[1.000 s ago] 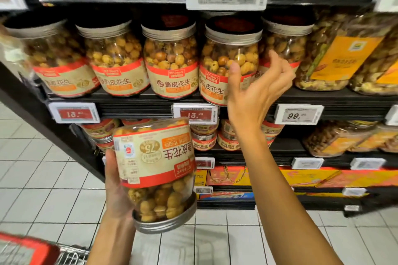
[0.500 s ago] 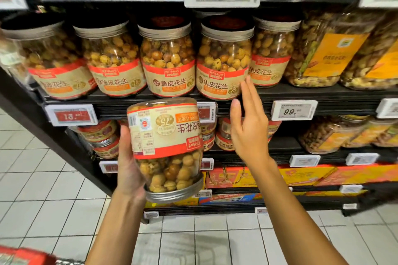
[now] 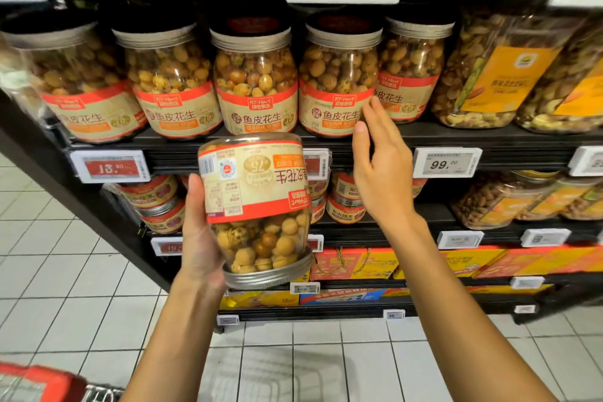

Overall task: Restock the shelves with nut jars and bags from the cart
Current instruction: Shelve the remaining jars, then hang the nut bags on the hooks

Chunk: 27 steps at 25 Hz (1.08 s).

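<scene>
L hand (image 3: 196,232) grips jar (image 3: 257,202) lid-down; R hand (image 3: 381,173) open, flat, by shelf (image 3: 473,138) front edge. Risk: jar slips w/ one-hand flip; front row (image 3: 256,81) packed, shove tips one.

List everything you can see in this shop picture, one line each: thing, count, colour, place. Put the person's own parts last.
Shelf jars: five, red-and-tan labels, upper shelf row.
Held jar: one, same label, upside down, in front of the shelf.
Large nut tubs: several, orange labels, right of the jars.
Small tins: several, red-and-tan, shelf below.
Price tags: many, white or red, shelf edges.
Boxes: several, red and yellow, low shelf.
Cart: one, red handle, bottom left.
Left hand: one, holds the upturned jar.
Right hand: one, open, raised by the fourth shelf jar.
</scene>
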Tool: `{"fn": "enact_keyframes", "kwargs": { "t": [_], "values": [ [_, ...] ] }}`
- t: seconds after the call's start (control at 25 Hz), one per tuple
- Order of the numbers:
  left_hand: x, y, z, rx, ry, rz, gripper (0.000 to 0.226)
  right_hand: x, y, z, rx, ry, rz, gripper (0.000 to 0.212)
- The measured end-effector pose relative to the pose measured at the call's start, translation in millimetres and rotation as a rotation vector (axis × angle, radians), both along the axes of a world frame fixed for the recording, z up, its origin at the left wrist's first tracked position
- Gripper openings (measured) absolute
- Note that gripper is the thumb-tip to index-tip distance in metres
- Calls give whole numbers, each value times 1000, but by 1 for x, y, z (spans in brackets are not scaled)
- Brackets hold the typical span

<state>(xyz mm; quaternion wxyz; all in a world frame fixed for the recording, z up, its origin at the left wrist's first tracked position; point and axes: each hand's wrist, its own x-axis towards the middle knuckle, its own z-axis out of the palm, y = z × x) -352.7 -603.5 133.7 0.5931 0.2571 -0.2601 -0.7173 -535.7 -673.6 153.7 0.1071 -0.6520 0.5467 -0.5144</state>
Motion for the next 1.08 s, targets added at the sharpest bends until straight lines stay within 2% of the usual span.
{"fn": "enact_keyframes", "kwargs": {
  "t": [0.08,0.16,0.2,0.24,0.36,0.4,0.44,0.52,0.6,0.68,0.72,0.76,0.8,0.84,0.88,0.96,1.08],
  "values": [
    [-2,1,4,11,0,1,71,1,18,-1,-83,-103,-15,38],
    [-5,3,11,71,-26,32,68,2,44,-3,-171,-127,90,35],
    [-6,4,14,112,-51,25,69,-2,55,-5,-213,-46,171,35],
    [-7,4,19,159,-75,2,71,-8,63,-7,-247,113,243,39],
    [-12,15,36,285,-134,-101,72,-26,67,-11,-294,692,412,80],
    [-14,19,38,308,-205,-101,64,-28,65,-11,-294,752,461,89],
    [-18,24,38,314,-295,-73,53,-26,62,-9,-297,732,515,92],
    [-21,30,37,315,-462,-39,44,-23,58,-5,-338,634,602,87],
    [-21,32,46,329,-599,-132,58,-23,53,-1,-310,483,670,87],
    [-17,29,48,267,-961,-151,79,-24,56,-1,-133,251,673,97],
    [-13,26,44,201,-1184,-51,81,-24,62,-2,-20,115,635,97],
    [-11,24,39,121,-1364,153,76,-22,67,-2,101,-31,597,93],
    [-8,22,33,35,-1359,375,63,-21,69,-3,215,-176,580,89],
    [-7,23,30,-26,-1191,488,50,-20,69,-3,326,-320,585,87],
    [-6,23,28,-69,-1011,479,42,-20,68,-2,434,-459,609,90],
    [-10,19,25,-110,-822,288,54,-22,63,1,608,-677,703,98],
    [-24,15,25,-208,-744,22,78,-21,59,8,680,-755,844,93]
  ]
}}
